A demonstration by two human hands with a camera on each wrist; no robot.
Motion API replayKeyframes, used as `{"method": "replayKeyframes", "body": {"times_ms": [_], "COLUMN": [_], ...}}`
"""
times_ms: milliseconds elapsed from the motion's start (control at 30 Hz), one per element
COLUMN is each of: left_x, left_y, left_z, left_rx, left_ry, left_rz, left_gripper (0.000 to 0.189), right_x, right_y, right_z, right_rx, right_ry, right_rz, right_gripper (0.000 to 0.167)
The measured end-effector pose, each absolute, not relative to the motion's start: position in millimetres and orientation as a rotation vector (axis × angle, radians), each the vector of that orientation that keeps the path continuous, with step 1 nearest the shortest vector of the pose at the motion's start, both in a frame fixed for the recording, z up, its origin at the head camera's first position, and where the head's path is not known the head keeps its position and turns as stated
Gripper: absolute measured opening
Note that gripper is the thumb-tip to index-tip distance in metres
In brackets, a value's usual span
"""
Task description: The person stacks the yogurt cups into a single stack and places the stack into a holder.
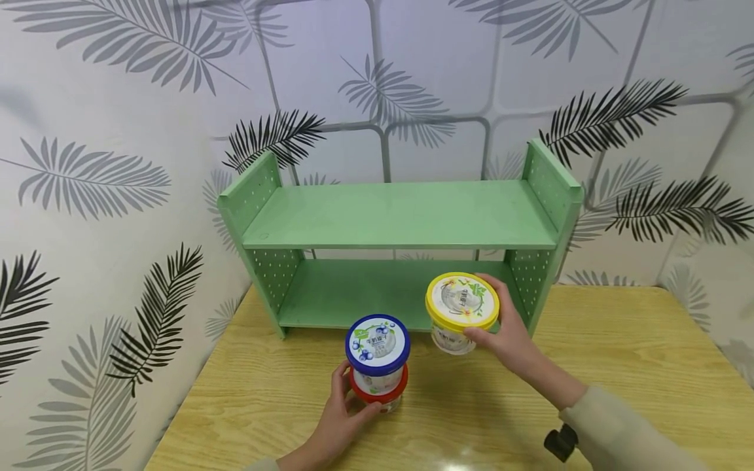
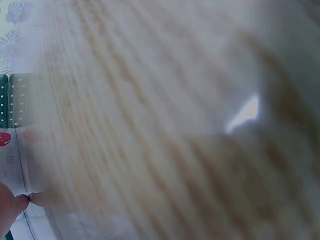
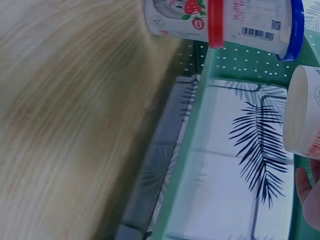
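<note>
My right hand (image 1: 511,332) grips a tub with a yellow lid (image 1: 462,301), raised in front of the shelf's lower board. Its pale underside shows in the right wrist view, the tub (image 3: 305,112) just above the fingers. Left of it, two tubs are stacked: a blue-lidded tub (image 1: 377,345) stands on a red-lidded tub (image 1: 383,394). My left hand (image 1: 340,418) holds the lower tub, thumb in front and fingers round its left side. The left wrist view catches only the thumb (image 2: 9,207) beside a white tub wall at the left edge.
A green two-level shelf (image 1: 400,216) with perforated side panels stands at the back of the wood-grain table (image 1: 247,405). Behind it hangs a leaf-patterned wall covering (image 1: 424,72). A small black object (image 1: 561,443) sits at my right sleeve.
</note>
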State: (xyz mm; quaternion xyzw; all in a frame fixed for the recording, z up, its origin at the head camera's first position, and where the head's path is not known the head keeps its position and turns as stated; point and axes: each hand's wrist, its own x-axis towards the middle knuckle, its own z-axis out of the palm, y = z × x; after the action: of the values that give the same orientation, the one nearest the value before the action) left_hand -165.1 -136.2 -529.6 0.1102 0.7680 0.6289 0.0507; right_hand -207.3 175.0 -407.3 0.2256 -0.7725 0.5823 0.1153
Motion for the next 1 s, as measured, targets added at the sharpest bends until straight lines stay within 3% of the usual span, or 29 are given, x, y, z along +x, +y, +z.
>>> {"method": "replayKeyframes", "body": {"times_ms": [433, 1000], "left_x": [-165.1, -166.3], "left_y": [-136.9, -135.8], "left_z": [-528.3, -529.2], "left_rx": [0.32, 0.354], "left_ry": [2.349, 2.358], "left_rz": [1.888, 1.902], "left_gripper": [0.085, 0.084], "right_x": [-217.0, -227.9], "right_y": [149.5, 109.4], "right_z": [-378.1, -374.7], "right_rx": [0.814, 0.985], "right_ry": [-2.199, -2.194], "right_rz": [1.795, 1.837], "right_gripper": [0.09, 0.102]}}
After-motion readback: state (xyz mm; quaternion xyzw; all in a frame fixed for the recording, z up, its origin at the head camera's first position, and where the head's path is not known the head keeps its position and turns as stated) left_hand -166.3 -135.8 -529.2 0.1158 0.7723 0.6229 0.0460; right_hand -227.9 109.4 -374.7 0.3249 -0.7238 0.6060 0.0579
